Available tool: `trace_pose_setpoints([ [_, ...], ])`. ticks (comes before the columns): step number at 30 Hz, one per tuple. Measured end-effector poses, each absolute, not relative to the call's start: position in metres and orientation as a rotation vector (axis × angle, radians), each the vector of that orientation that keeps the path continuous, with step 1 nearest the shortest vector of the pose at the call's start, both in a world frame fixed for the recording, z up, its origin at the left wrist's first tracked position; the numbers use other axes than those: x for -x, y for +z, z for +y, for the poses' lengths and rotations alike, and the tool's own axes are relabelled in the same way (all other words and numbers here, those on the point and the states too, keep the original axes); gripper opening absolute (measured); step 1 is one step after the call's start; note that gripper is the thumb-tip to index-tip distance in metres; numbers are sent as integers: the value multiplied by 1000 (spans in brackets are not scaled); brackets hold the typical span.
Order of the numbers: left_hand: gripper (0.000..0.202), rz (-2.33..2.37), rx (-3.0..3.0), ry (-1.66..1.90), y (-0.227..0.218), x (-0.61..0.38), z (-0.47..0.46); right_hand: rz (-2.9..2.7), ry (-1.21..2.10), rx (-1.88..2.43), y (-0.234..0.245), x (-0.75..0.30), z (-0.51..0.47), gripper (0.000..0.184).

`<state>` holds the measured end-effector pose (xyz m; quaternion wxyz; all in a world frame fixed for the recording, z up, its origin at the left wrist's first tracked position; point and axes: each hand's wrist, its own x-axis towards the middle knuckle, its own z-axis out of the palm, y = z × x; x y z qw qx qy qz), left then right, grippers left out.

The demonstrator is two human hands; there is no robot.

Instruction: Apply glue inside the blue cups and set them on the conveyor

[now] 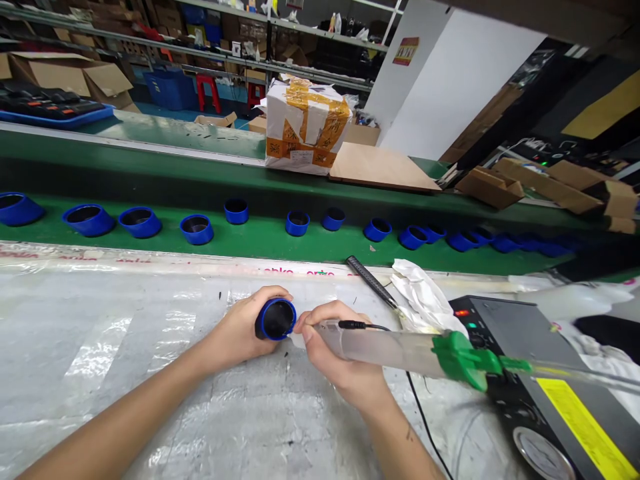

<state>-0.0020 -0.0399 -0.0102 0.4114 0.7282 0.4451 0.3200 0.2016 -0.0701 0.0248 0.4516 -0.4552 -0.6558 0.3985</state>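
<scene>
My left hand (243, 330) is wrapped round a small blue ring-shaped part with a black inside (276, 319), its opening turned toward me, just above the plastic-covered table (125, 353). My right hand (333, 353) grips a clear dispensing syringe (385, 347) with a green end cap (463, 360). The syringe's tip touches the right rim of the blue part. A thin black cable (360, 326) runs along the syringe.
A row of several blue parts (197, 229) lies on the green conveyor belt (320, 243) beyond the table. A black controller box (540, 373) with lit lamps stands at the right, a crumpled white cloth (420, 293) and a black pen-like tool (367, 277) beside it. Taped carton (305, 123) behind.
</scene>
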Motion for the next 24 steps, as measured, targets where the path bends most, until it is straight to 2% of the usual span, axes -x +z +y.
trace_pose_setpoints([
  [24,56,1085,-1821,780,-7,4,-40,-1544,1038,1101,30,-183,-72,5],
])
